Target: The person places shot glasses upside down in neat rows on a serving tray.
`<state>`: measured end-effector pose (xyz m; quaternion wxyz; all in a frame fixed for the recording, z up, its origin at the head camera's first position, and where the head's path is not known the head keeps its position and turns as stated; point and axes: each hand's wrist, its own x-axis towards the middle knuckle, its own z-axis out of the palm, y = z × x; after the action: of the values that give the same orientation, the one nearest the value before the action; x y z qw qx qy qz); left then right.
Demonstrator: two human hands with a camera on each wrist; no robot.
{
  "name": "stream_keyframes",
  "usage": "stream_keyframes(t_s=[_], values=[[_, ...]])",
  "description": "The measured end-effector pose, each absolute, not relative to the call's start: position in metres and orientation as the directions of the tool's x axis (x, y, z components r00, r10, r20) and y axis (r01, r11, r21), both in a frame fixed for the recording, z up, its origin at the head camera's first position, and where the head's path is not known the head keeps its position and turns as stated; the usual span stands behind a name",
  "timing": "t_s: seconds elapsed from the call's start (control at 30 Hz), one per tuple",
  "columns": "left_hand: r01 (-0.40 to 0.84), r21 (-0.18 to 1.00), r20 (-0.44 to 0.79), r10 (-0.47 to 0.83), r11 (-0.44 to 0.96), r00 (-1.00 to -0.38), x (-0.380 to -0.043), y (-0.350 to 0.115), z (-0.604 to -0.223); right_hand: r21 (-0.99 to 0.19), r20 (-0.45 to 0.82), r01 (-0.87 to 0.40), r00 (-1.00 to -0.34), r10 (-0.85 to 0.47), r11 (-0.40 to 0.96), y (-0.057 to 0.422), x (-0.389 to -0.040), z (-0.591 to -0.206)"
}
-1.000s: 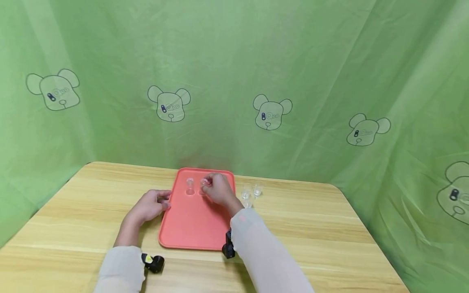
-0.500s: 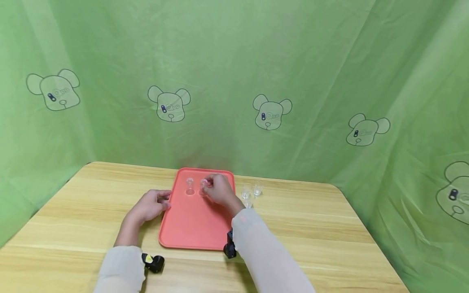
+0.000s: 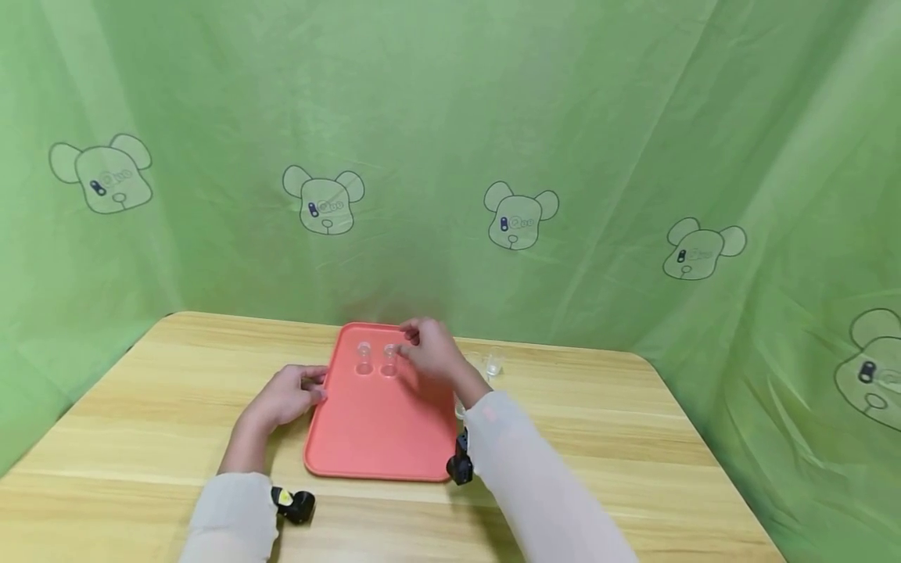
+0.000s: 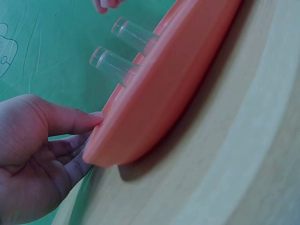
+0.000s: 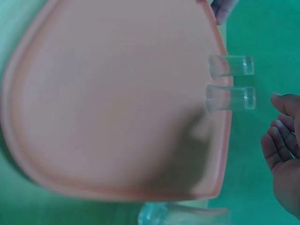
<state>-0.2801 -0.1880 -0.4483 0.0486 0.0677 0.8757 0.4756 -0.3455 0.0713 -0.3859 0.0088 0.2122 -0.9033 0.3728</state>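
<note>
Place: staged recording booth, apparently
Green cloth (image 3: pixel 422 94): hung on three sides, printed with cartoon animal heads (image 3: pixel 328 205)
Worktop (image 3: pixel 598 446): wood-grain, enclosed by the cloth
Wrist cameras (image 3: pixel 303 507): two, black

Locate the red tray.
In the head view, the red tray lies left of centre on the wooden table, the left hand holding its left edge and two clear cups near its far edge.

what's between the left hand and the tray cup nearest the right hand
A stretch of red tray and the other clear cup, in the head view.
</note>
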Motion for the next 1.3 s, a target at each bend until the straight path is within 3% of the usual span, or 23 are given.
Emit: stream_keyframes(t_s=[0.63,1.03,1.3], values=[[0.051,0.839,-0.037,0.150,0.541,-0.988,-0.279,-0.187,-0.449,-0.628,0.257,-0.466,-0.880,-0.398,0.624,0.120,-0.348,-0.359],[0.071,0.833,-0.022,0.161,0.549,-0.987,-0.280,-0.187,-0.449,-0.610,0.345,-0.490,-0.872,-0.348,0.623,0.166,-0.352,-0.369],[0.053,0.838,-0.035,0.150,0.543,-0.988,-0.280,-0.187,-0.450,-0.616,0.332,-0.443,-0.896,-0.296,0.651,0.194,-0.354,-0.377]])
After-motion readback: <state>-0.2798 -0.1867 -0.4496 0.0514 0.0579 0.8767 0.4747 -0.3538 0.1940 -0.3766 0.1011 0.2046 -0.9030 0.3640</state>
